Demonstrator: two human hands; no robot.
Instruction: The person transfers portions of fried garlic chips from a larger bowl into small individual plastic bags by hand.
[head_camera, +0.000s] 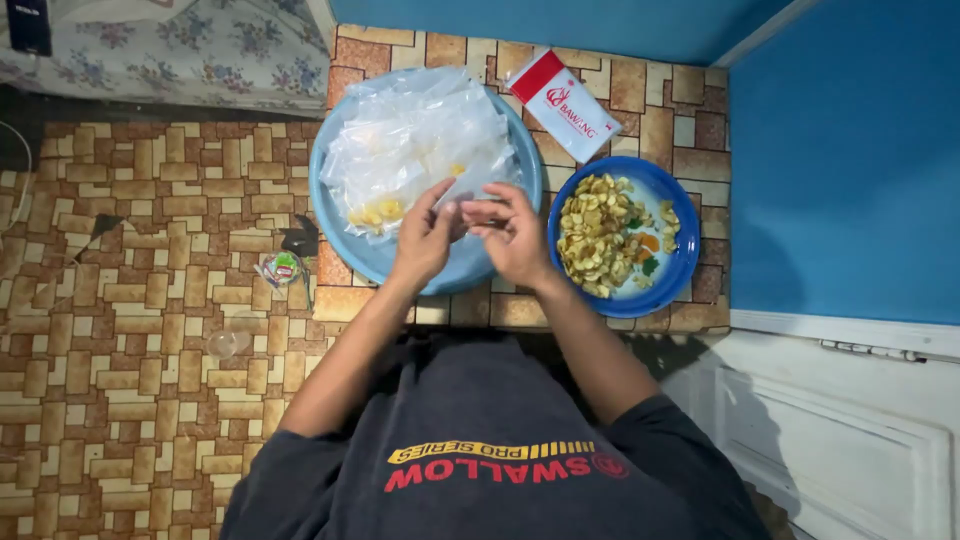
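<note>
Both hands — left hand (425, 238), right hand (513, 232) — pinch one clear thin plastic bag (462, 195), the heaped bags lying at twelve o'clock in the light-blue round basin (340, 240).

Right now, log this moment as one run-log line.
left hand: pinching clear plastic bag | right hand: pinching same bag | under: light blue basin | right: blue plate of chips

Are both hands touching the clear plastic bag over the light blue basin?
Touching: head view shows left hand and right hand pinching the clear plastic bag.
</note>
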